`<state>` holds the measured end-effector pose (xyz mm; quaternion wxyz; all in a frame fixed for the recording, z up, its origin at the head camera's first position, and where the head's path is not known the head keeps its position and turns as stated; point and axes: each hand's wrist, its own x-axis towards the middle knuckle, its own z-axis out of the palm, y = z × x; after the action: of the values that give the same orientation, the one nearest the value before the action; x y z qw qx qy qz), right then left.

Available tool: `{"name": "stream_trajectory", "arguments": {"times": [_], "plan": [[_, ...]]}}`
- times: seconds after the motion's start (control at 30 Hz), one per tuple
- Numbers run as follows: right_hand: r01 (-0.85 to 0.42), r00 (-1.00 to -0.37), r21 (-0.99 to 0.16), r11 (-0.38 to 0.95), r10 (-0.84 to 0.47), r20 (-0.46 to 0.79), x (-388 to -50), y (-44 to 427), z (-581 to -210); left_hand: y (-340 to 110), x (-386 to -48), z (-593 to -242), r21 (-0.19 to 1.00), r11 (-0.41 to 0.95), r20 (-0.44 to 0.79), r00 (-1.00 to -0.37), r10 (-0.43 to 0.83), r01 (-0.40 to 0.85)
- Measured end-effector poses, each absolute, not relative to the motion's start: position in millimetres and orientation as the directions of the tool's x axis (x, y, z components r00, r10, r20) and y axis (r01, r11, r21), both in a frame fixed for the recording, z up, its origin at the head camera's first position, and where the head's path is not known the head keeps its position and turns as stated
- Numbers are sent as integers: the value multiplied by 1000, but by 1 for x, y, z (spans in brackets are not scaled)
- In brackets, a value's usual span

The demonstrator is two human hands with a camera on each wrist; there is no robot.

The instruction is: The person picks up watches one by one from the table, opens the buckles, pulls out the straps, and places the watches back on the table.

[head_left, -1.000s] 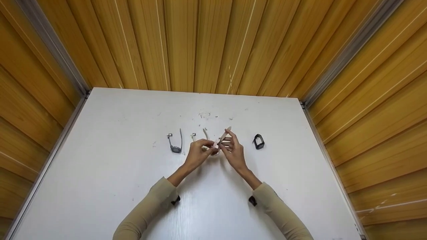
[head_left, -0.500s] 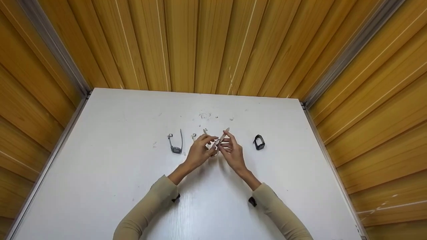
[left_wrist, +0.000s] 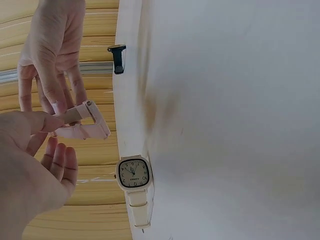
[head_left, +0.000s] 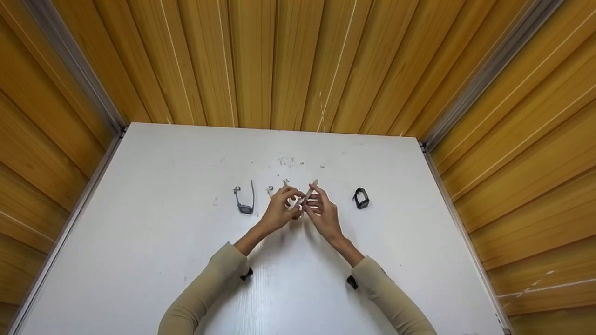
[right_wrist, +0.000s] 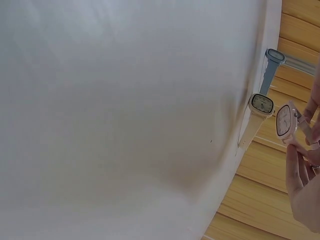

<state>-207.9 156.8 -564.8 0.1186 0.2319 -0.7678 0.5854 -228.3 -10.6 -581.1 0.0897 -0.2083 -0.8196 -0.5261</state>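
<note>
Both hands hold a pale pink wristwatch [right_wrist: 286,120] above the table. My left hand [head_left: 278,209] pinches its strap between thumb and fingers, close to the buckle end. My right hand [head_left: 327,218] grips the other strap part [head_left: 311,190], whose tip points up and away. In the left wrist view the strap [left_wrist: 80,131] bends back into a loop between the fingertips; fingers partly hide the buckle. A cream wristwatch [left_wrist: 134,173] lies behind the left hand, partly covered by it in the head view.
Left of the hands lies a grey-blue wristwatch [head_left: 246,209] with its strap undone. A black wristwatch [head_left: 362,200] with a looped strap is to the right. The white table [head_left: 186,232] has small marks near its middle, and wood-patterned panels [head_left: 251,65] stand around it.
The left fingers have moved up and over the strap, towards the right fingertips. The upright strap tip has shifted slightly left. The other watches have stayed put.
</note>
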Motion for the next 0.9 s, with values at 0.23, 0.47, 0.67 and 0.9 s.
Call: {"name": "stream_trajectory", "arguments": {"times": [0.23, 0.47, 0.67, 0.9], "plan": [[-502, -859, -841, 200, -223, 460, -207, 155, -564, -11, -231, -581, 865, 302, 331, -908, 256, 400], [-471, -875, -855, 218, -239, 421, -205, 155, -563, -13, -231, -583, 868, 302, 315, -908, 277, 394], [-480, -871, -852, 211, -230, 434, -206, 156, -564, -14, -232, -585, 820, 372, 343, -894, 288, 434], [-525, -847, -828, 197, -210, 488, -207, 157, -566, -15, -230, -588, 794, 387, 382, -879, 284, 470]]}}
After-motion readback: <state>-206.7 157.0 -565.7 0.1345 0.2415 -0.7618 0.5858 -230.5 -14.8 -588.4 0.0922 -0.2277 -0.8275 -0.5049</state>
